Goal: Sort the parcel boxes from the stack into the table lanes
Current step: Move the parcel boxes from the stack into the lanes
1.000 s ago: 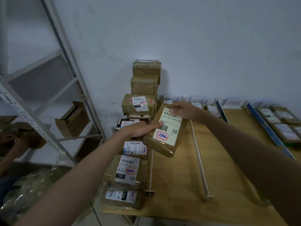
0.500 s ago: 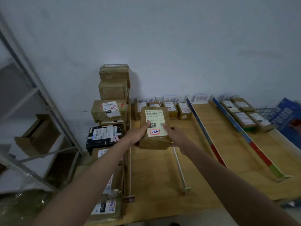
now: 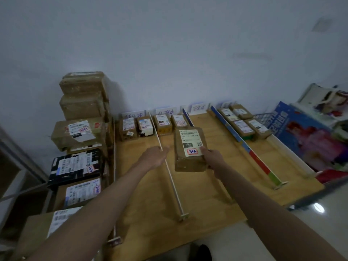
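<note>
The right hand (image 3: pixel 211 157) grips a brown parcel box (image 3: pixel 189 150) by its near right corner, label up, above the wooden worktop (image 3: pixel 216 189) between a white divider rail (image 3: pixel 170 174) and a blue one (image 3: pixel 244 146). The left hand (image 3: pixel 153 157) hovers just left of the box, fingers relaxed, apart from it. A stack of parcels (image 3: pixel 81 136) stands at the worktop's left edge, and small boxes (image 3: pixel 162 124) sit at the lanes' far ends.

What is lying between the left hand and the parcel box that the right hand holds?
In the head view, only the thin white lane divider rod and bare wooden table lie between the left hand and the parcel box.
</note>
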A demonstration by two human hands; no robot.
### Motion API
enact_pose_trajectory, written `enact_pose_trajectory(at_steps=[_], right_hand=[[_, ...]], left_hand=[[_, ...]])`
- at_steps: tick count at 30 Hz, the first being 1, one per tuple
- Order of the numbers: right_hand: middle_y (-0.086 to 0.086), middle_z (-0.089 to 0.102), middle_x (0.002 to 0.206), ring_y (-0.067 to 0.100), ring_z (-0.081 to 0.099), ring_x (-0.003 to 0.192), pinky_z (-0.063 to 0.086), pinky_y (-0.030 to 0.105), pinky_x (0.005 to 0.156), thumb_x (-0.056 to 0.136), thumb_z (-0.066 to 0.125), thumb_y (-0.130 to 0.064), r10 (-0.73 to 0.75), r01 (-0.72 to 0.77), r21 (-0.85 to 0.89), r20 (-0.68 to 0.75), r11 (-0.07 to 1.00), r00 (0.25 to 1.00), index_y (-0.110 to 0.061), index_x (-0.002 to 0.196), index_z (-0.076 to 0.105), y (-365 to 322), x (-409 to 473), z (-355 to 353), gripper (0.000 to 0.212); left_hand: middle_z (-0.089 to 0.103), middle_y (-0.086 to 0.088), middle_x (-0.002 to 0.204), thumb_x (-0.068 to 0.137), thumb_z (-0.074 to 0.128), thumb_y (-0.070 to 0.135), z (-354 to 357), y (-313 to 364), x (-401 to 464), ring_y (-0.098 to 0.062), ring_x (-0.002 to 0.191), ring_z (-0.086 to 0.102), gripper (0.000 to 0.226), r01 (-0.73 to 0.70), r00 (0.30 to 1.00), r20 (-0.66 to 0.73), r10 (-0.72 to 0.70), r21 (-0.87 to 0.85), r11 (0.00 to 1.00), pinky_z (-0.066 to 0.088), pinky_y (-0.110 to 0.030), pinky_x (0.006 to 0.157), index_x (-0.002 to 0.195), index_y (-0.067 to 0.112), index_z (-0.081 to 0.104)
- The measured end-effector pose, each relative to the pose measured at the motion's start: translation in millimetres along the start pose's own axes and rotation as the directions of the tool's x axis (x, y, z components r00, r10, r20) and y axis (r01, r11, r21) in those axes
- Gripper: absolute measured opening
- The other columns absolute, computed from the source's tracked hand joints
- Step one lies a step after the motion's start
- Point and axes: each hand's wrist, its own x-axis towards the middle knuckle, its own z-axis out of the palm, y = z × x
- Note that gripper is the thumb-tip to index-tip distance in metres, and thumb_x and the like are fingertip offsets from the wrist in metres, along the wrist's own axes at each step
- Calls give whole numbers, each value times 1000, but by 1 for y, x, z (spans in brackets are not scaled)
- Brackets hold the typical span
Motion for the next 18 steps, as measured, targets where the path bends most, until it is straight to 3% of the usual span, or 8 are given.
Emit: enact_pose_trajectory(at_steps=[3,7,15,18], right_hand=[[15,68,117,30,65,108,52,47,99,101,49,-41,21,-21,14,-36,1000,999,0,125,62,7,29,-25,50],[17,67,119,31,65,110,52,47,99,102,45,-41,28,-28,2,-57,1000,998,2,125,60,12,78,-56,50],[15,68,112,28,64,105,54,46,95,102,47,-38,49,-49,-3,-55,999,997,0,118,64,15,206,-127,44],[9,68,99,19,65,88,56,34,70,102,49,-35,28,-28,0,-33,1000,999,-4,109,66,11,259,-146,36]], left_hand=[[41,-8,152,99,27,62,20,8,23,-28,134,43,71,-24,997,-69,39,204,979,40,-40,102,147,12,41],[45,-6,144,100,30,56,47,30,61,-26,128,45,61,-41,987,-132,96,368,929,45,-41,98,144,15,41],[46,-7,143,102,32,49,99,103,154,-26,127,47,56,6,978,-188,90,458,889,40,-39,103,143,12,40],[47,-7,141,101,34,48,116,127,187,-25,126,47,54,46,976,-212,55,445,894,40,-38,102,141,12,42]])
